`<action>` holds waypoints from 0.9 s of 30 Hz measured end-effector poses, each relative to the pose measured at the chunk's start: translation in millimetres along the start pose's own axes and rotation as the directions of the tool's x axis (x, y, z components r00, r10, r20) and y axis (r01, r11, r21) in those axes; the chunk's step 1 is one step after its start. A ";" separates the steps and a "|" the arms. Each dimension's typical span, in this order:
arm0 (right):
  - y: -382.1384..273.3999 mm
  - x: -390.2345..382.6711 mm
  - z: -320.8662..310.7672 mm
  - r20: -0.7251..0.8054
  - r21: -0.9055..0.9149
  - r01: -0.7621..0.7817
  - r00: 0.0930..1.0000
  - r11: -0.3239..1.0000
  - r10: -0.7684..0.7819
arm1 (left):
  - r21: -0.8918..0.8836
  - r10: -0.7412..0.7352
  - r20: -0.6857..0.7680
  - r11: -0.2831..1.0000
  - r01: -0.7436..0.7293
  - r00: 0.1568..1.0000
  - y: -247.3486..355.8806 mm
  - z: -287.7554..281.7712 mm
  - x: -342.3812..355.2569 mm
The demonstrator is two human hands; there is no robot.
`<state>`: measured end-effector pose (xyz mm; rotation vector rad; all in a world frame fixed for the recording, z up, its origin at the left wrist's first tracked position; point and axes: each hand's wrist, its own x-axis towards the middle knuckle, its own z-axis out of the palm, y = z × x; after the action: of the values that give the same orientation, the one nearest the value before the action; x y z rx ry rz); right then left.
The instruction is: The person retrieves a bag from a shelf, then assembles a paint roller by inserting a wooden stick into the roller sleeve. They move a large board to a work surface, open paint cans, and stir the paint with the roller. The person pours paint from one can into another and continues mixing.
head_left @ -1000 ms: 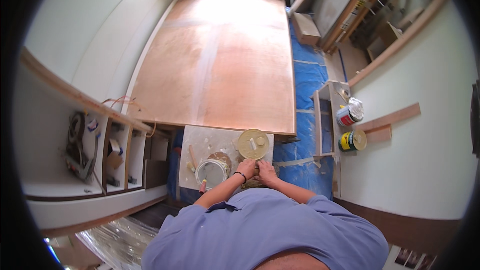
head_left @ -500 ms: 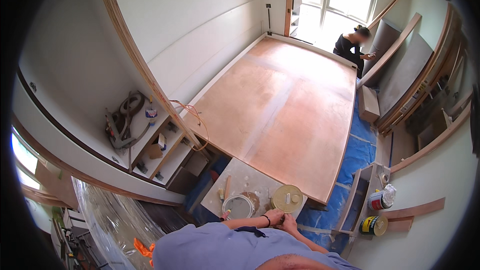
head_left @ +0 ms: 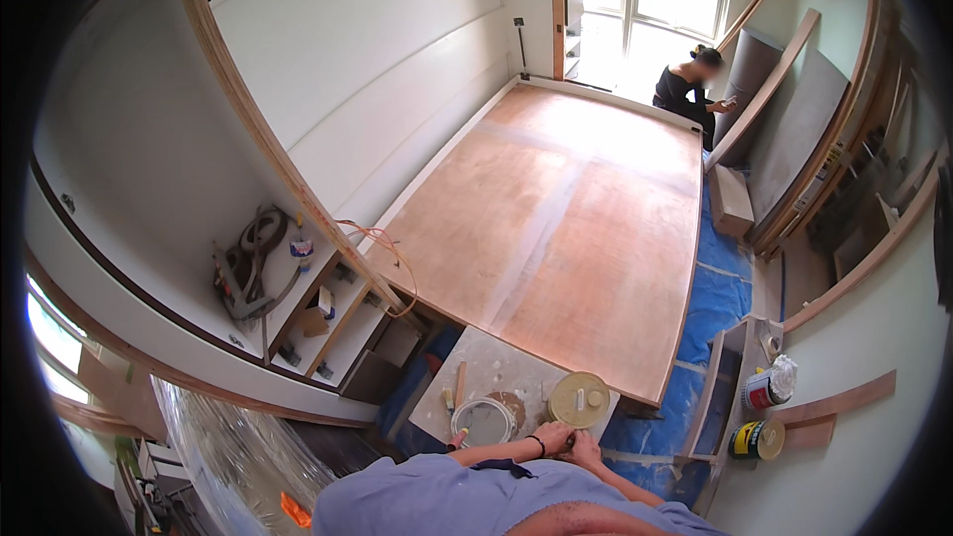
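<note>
My left hand (head_left: pixel 552 437), with a dark band at its wrist, is closed close against my right hand (head_left: pixel 585 450). Between them shows a small dark thing, too small and covered to name. Both are at the near edge of a spattered pale work board (head_left: pixel 531 361). Just beyond them stands a tin with a yellowish lid (head_left: pixel 576 401). To the left is an open round tub (head_left: pixel 483 421) with greyish-white contents and a pinkish-handled tool (head_left: pixel 459 439) at its rim. A small brush (head_left: pixel 449 401) and a flat wooden stick (head_left: pixel 461 383) lie beside the tub.
A large wooden platform (head_left: pixel 556 228) fills the middle. Blue sheeting (head_left: pixel 707 268) covers the floor on its right, where cans (head_left: pixel 756 440) stand. Left are shelves with a hose (head_left: pixel 260 238) and an orange cord (head_left: pixel 397 248). Another person (head_left: pixel 685 89) crouches at the far right.
The view has shifted a little, so the board and tins sit slightly farther right. My hands stay together by the lidded tin.
</note>
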<state>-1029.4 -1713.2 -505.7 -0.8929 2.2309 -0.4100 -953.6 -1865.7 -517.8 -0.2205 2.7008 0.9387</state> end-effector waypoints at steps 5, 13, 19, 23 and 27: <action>-34.4 -26.9 -27.4 -0.069 0.012 -0.009 0.998 1.000 0.009 | 0.073 0.062 -0.082 0.996 -0.056 0.995 8.5 -17.8 -17.3; -39.9 -60.2 -48.1 -0.280 0.125 0.167 0.952 0.978 -0.126 | -0.018 0.120 -0.329 0.991 -0.133 0.937 39.6 -51.8 -56.0; -46.0 -99.1 -48.0 -0.377 0.088 0.207 0.912 0.974 -0.160 | 0.087 0.204 -0.341 0.979 -0.185 0.918 66.5 -53.0 -91.4; -61.7 -124.1 -58.6 -0.398 0.130 0.259 0.898 0.957 -0.189 | 0.057 0.205 -0.397 0.978 -0.199 0.895 77.2 -62.2 -127.0; -72.8 -144.0 -60.7 -0.378 0.062 0.385 0.863 0.921 -0.335 | 0.116 0.191 -0.403 0.981 -0.156 0.895 85.5 -61.8 -166.1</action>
<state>-961.1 -1662.3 -355.8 -1.2495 2.3192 -0.9599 -828.1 -1828.9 -370.9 -0.1794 3.1889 0.9130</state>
